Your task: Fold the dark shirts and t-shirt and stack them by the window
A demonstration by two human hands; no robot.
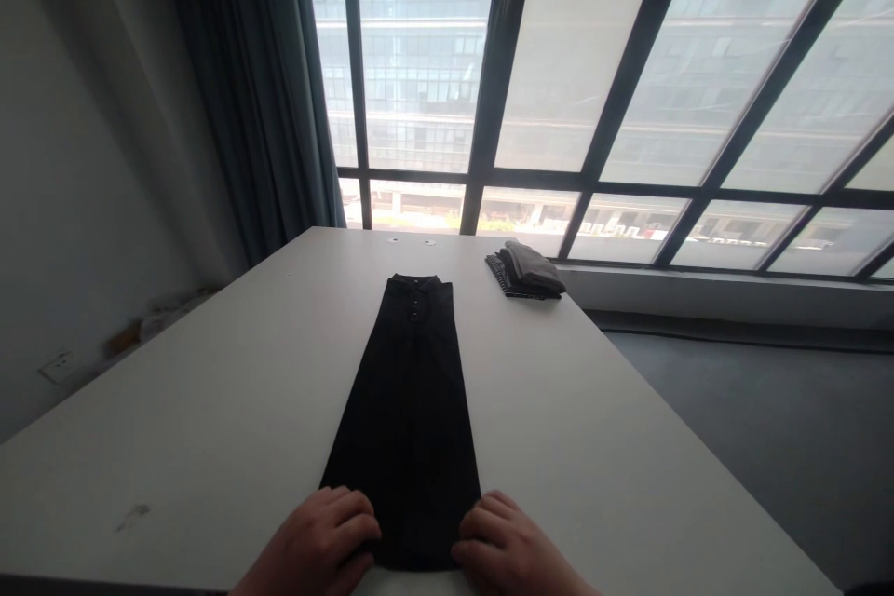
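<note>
A long black garment (411, 410) lies flat on the white table, its narrow waist end with several buttons pointing away from me. It widens toward me; I cannot tell whether it is a skirt or a pair of trousers. At the near left corner of its hem, my left hand (325, 535) has its fingers curled closed on the cloth. My right hand (507, 540) grips the near right corner the same way. The hem between both hands lies close to the table's front edge. Both thumbs are partly hidden.
The white table (209, 372) reaches toward the windows (426, 65). A small stack of folded clothes (531, 272), grey on top, sits at its far right edge. A dark curtain (258, 93) hangs at the left. Grey floor (754, 410) shows on the right.
</note>
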